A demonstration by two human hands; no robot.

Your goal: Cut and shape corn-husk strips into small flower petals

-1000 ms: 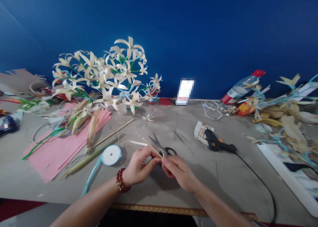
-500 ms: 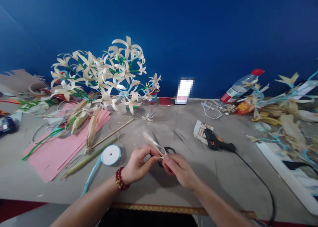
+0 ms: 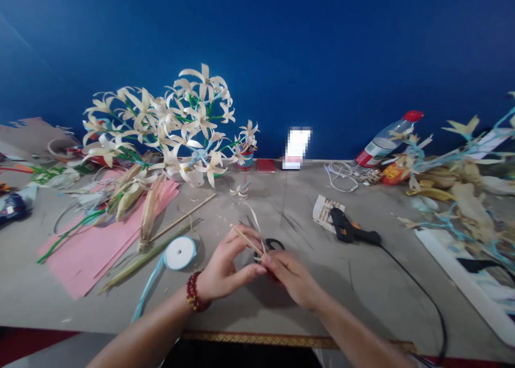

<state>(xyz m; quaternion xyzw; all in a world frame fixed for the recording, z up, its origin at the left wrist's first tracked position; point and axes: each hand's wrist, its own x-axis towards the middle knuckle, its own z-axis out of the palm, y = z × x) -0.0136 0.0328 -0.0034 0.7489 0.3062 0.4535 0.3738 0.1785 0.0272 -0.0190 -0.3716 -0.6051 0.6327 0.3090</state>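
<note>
**Two hands meet on a thin stick, just in front of the scissors [image 3: 276, 244]**

We see the right hand [image 3: 292, 277] clenched on the near end of the thin stick [image 3: 246, 240], thumb and fingertips pinching it. From that pinch the stick runs up and away to the left, its far tip out over the left hand [image 3: 225, 266]. The left fingers fan loosely around the shaft, forefinger stretched toward the pinch, but whether they truly clamp it we cannot tell. A pale strip [image 3: 255, 218] curls up off the stick. The scissors' black handles sit right behind the pinch, the closest thing to it. Left of the scissors is the ribbon spool [image 3: 180, 252], right of them the black glue gun [image 3: 354, 232], and far behind-left of them the paper flowers [image 3: 181, 126].
</note>
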